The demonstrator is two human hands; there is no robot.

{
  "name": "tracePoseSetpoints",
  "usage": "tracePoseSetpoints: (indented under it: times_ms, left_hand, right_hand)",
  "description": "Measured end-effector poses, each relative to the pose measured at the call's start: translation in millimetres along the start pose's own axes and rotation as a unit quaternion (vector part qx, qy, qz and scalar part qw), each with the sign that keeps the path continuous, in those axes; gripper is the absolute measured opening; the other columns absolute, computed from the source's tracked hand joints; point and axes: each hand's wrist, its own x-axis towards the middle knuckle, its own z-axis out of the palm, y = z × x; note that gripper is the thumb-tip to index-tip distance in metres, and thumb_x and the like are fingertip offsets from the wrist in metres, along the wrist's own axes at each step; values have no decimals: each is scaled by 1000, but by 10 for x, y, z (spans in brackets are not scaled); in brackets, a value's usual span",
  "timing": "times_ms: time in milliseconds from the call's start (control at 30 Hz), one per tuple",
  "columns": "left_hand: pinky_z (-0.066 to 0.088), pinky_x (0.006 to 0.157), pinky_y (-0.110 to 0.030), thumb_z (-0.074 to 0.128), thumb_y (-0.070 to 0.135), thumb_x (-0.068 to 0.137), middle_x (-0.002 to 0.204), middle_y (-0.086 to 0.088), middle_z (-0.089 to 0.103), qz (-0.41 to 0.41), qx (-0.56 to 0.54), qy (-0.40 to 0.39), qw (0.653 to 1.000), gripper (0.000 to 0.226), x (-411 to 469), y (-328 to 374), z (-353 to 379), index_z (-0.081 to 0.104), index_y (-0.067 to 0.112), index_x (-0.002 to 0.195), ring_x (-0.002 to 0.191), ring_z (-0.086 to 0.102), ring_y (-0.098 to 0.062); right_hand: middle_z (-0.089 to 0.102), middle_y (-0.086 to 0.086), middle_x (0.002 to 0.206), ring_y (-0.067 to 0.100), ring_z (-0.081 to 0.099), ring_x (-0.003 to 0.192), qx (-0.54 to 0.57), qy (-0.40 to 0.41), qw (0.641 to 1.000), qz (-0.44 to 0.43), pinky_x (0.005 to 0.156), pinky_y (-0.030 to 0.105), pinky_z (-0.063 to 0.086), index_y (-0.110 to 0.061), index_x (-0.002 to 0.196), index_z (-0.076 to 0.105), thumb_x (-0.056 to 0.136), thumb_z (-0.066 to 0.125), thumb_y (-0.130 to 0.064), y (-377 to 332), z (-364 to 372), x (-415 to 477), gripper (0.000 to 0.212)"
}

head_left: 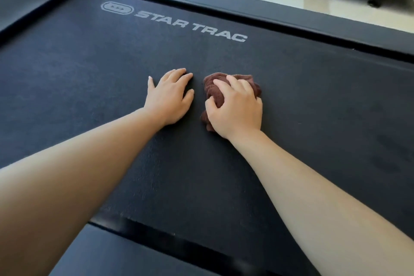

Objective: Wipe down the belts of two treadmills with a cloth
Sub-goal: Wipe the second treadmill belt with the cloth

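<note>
Fingers point(233, 84) curled over cloth point(211, 87), wrist low.

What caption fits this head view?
Right hand presses crumpled brown cloth onto black treadmill belt; left hand flat beside.

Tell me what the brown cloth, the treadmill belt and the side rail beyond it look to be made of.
Brown cloth: looks like terry towelling, soft and matte; its bunched folds show a ribbed, looped pile under the right hand.
Treadmill belt: probably rubber or PVC, matte black; fine grainy texture, printed pale lettering.
Side rail: seems moulded plastic or coated metal, smooth, with a soft sheen from the light; which one cannot be told.
</note>
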Motion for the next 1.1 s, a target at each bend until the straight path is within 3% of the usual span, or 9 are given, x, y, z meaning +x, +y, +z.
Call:
tracePoseSetpoints:
  times_ms: [233,433,667,800,1100]
  left_hand:
    - [7,115,-51,36,44,92,153,3,27,-32,7,46,998,54,587,-175,64,32,26,143,141,18,-17]
    - [9,115,-51,34,47,89,151,5,28,-25,14,71,997,56,623,-204,124,32,28,142,140,19,-14]
    - [8,115,-50,34,48,89,151,6,27,-27,11,68,997,56,627,-224,115,32,30,142,140,18,-13]
    - [8,115,-50,34,48,89,152,4,27,-31,14,57,998,56,646,-239,88,32,29,142,140,18,-15]
    - [12,115,-46,39,38,94,152,-3,29,-40,1,49,998,51,463,-120,7,36,20,142,141,21,-22]
  right_hand:
    - [50,-9,136,18,37,128,-6,18,1000,8,99,43,37,-33,126,56,84,43,-47,178,211,928,47]
    - [57,-4,123,23,43,120,6,20,1000,-5,92,43,41,-29,116,60,82,41,-47,129,452,1793,43]
    - [53,-3,125,24,39,124,-4,-44,999,5,97,43,39,-32,122,57,86,41,-48,86,532,2338,43]
    - [49,-2,135,23,37,127,-8,-46,998,30,97,43,36,-28,130,52,88,42,-47,59,421,1980,47]
    - [45,-6,142,18,33,132,17,0,1000,17,100,44,33,-32,130,53,85,44,-44,362,-93,287,48]
